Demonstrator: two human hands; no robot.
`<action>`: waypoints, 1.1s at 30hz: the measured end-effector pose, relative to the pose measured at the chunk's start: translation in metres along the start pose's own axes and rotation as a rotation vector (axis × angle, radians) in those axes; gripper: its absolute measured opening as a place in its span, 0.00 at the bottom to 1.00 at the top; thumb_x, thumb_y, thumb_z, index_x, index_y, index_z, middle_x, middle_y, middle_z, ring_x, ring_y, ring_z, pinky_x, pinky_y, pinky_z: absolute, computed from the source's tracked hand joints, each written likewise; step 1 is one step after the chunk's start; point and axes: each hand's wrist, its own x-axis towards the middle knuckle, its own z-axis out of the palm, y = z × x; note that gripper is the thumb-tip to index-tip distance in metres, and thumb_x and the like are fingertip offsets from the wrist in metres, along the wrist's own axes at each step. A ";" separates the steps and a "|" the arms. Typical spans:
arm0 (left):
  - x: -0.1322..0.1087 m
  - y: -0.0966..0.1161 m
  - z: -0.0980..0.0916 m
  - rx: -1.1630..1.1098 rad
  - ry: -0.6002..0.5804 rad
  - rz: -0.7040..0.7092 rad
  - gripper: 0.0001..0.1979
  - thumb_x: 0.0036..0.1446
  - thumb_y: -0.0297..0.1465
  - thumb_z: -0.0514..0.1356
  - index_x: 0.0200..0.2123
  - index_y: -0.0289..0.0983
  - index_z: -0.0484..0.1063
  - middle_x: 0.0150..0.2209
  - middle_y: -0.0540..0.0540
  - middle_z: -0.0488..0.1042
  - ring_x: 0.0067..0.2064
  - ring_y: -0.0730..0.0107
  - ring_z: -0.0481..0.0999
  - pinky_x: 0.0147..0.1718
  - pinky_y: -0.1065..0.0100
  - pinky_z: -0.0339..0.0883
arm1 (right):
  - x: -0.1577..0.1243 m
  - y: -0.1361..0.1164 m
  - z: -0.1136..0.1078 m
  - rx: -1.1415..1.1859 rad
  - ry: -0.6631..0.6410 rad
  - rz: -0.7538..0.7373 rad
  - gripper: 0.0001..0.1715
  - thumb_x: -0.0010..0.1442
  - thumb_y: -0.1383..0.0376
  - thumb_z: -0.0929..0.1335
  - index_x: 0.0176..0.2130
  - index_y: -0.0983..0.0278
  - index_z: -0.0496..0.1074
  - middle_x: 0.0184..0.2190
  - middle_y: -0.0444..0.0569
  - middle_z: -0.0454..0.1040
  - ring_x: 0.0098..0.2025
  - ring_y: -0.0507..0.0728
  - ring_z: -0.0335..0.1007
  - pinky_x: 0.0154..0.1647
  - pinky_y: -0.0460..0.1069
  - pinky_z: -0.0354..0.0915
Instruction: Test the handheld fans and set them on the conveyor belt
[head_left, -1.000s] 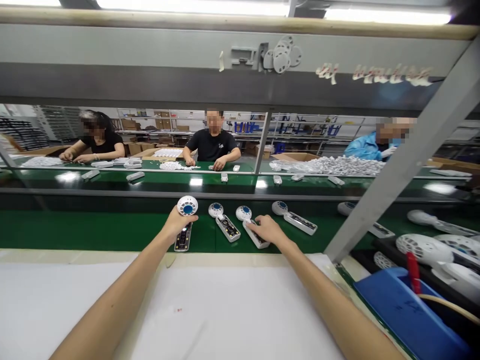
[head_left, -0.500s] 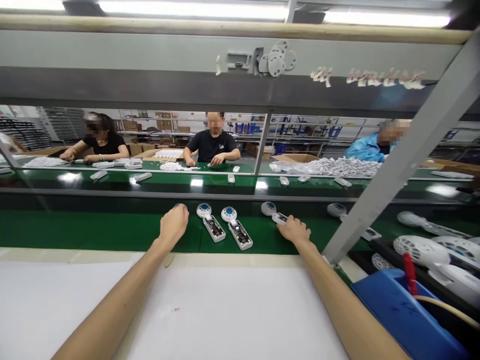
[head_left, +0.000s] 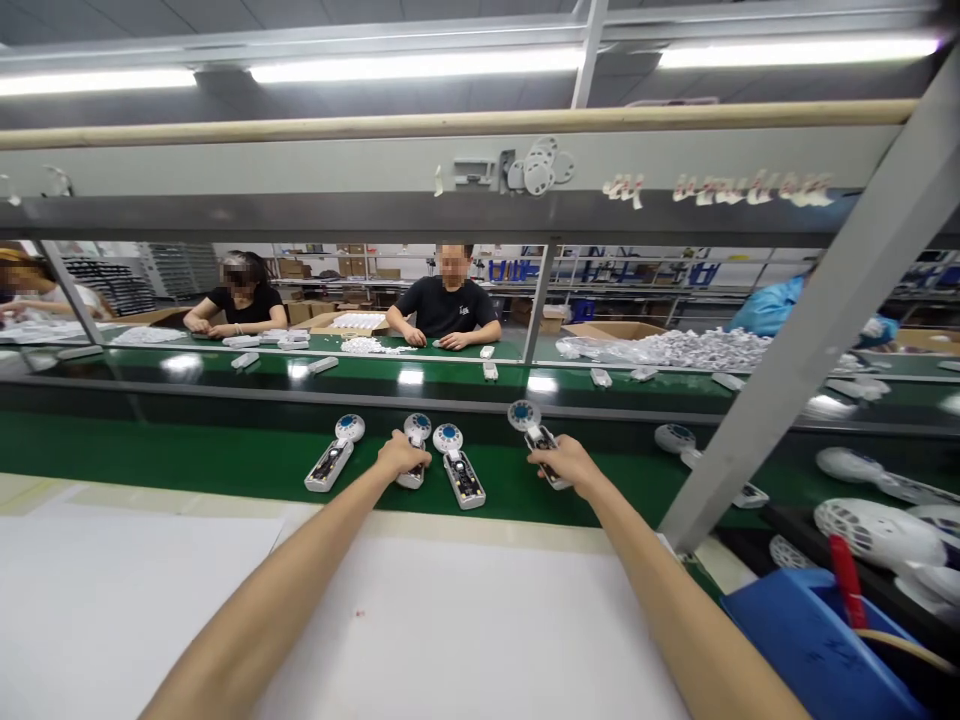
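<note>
L hand point(head_left: 401, 458): grip closed round handle of L fan point(head_left: 417, 430). R hand point(head_left: 566, 462): grip shut on R fan point(head_left: 540, 440), also by handle, prob. to keep round heads clear. Mid fan point(head_left: 463, 475) lies btwn on green belt point(head_left: 187, 450), open side up. Vs. 0.5 s ago: L hand's off far-left fan point(head_left: 330, 464), now uncovered; more of R fan's innards show.

Green belt point(head_left: 187, 450) with several white round-headed devices point(head_left: 466, 482) in a loose row
</note>
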 end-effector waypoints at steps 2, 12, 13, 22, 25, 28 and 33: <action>-0.009 0.003 -0.009 -0.221 -0.038 0.035 0.15 0.63 0.34 0.61 0.50 0.33 0.68 0.40 0.45 0.74 0.35 0.70 0.77 0.34 0.64 0.75 | -0.012 -0.022 -0.003 0.224 -0.057 -0.041 0.13 0.55 0.61 0.70 0.38 0.65 0.67 0.31 0.52 0.77 0.32 0.58 0.78 0.27 0.48 0.71; -0.113 0.056 -0.079 -0.934 -0.277 0.423 0.22 0.54 0.23 0.56 0.53 0.38 0.61 0.49 0.43 0.73 0.36 0.68 0.79 0.36 0.61 0.78 | -0.092 -0.107 -0.018 0.876 -0.251 -0.214 0.30 0.52 0.71 0.67 0.55 0.60 0.65 0.45 0.49 0.77 0.38 0.56 0.78 0.30 0.47 0.73; -0.124 0.058 -0.083 -0.949 -0.314 0.451 0.23 0.54 0.23 0.58 0.53 0.38 0.62 0.49 0.43 0.73 0.37 0.66 0.80 0.36 0.61 0.79 | -0.099 -0.110 -0.019 0.868 -0.257 -0.249 0.32 0.53 0.70 0.68 0.57 0.59 0.64 0.46 0.49 0.77 0.39 0.57 0.78 0.32 0.48 0.74; -0.158 0.050 -0.082 -0.900 -0.473 0.683 0.38 0.53 0.28 0.65 0.62 0.43 0.48 0.41 0.46 0.76 0.32 0.63 0.81 0.32 0.60 0.77 | -0.133 -0.124 -0.011 0.873 -0.376 -0.481 0.51 0.57 0.67 0.71 0.70 0.50 0.46 0.53 0.49 0.74 0.45 0.60 0.78 0.47 0.60 0.76; -0.159 0.048 -0.080 -0.932 -0.489 0.716 0.38 0.54 0.28 0.66 0.62 0.44 0.48 0.44 0.45 0.77 0.35 0.62 0.81 0.34 0.61 0.77 | -0.139 -0.126 -0.008 0.874 -0.420 -0.519 0.43 0.59 0.66 0.71 0.67 0.52 0.52 0.55 0.50 0.74 0.49 0.62 0.77 0.50 0.61 0.75; -0.158 0.047 -0.081 -0.930 -0.508 0.742 0.38 0.55 0.30 0.66 0.62 0.44 0.47 0.45 0.43 0.77 0.39 0.59 0.82 0.35 0.63 0.76 | -0.143 -0.127 -0.007 0.867 -0.422 -0.523 0.39 0.59 0.67 0.71 0.64 0.52 0.54 0.55 0.50 0.75 0.50 0.63 0.78 0.50 0.61 0.75; -0.157 0.045 -0.083 -0.909 -0.530 0.776 0.40 0.56 0.29 0.65 0.65 0.44 0.44 0.46 0.44 0.77 0.41 0.61 0.81 0.36 0.65 0.75 | -0.147 -0.127 -0.004 0.865 -0.406 -0.515 0.39 0.58 0.69 0.70 0.64 0.51 0.55 0.55 0.50 0.74 0.43 0.60 0.80 0.42 0.57 0.77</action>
